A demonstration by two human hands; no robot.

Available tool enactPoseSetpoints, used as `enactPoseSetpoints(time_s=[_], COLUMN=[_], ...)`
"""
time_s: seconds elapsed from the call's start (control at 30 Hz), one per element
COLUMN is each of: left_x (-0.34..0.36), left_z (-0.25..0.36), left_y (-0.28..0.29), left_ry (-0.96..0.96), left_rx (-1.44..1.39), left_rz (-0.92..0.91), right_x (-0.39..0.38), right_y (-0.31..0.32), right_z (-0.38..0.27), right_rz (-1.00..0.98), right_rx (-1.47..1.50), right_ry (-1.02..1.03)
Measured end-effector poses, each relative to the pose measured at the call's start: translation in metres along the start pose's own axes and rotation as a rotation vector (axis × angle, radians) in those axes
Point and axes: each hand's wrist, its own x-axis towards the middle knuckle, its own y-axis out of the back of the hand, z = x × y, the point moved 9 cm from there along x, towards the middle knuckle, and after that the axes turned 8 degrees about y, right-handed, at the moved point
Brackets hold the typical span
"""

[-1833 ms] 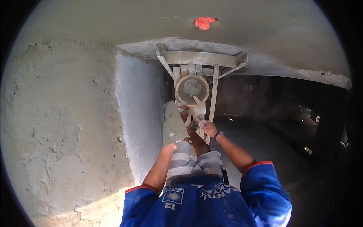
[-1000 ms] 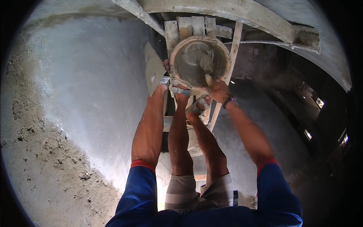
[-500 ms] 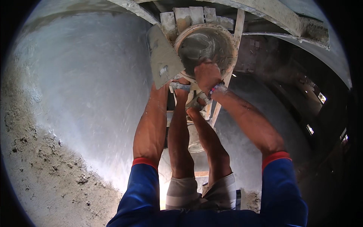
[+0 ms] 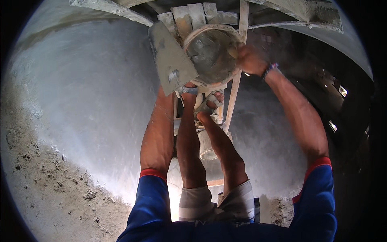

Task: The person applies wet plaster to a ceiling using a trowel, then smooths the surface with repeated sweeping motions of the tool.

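Observation:
A bucket [image 4: 186,45] with a pale, crusted rim holds wet grey mortar [image 4: 207,50]. Left of it, a flat, mortar-smeared plasterer's hawk [image 4: 169,58] is tilted, its edge overlapping the bucket's rim in view. My left forearm ends beneath the hawk; that hand and its grip are hidden behind the plate. Over the bucket's right rim is my right hand [image 4: 250,59], its fingers closed and slightly blurred. A tan, rounded end like a tool handle [image 4: 232,52] sticks out from the fist towards the mortar; the rest of that tool cannot be made out.
Planks [image 4: 196,16] lie behind the bucket, beside a wooden upright [image 4: 236,92]. My feet stand on a narrow support, with another pail [image 4: 207,147] below. A smooth grey plastered wall [image 4: 92,80] curves on the left, above a rough patch [image 4: 52,181]. Beams [image 4: 109,10] cross overhead.
My right hand has moved from the bucket's near side, over the mortar, out to its right rim. The hawk and bucket appear slightly further left in view.

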Motion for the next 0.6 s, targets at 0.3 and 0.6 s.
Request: enactPoseSetpoints(time_s=[0.3,0.6], left_x=[-0.006,-0.015], left_z=[-0.037,-0.036], left_y=[0.013,0.015], left_ry=[0.035,0.059], left_rx=[-0.097,-0.107], left_rz=[-0.06,-0.069], right_x=[0.039,-0.026], right_y=[-0.024,-0.086], right_z=[-0.094,-0.044], right_rz=[0.01,-0.207], right_rx=[-0.257,-0.288], right_ry=[0.113,0.196])
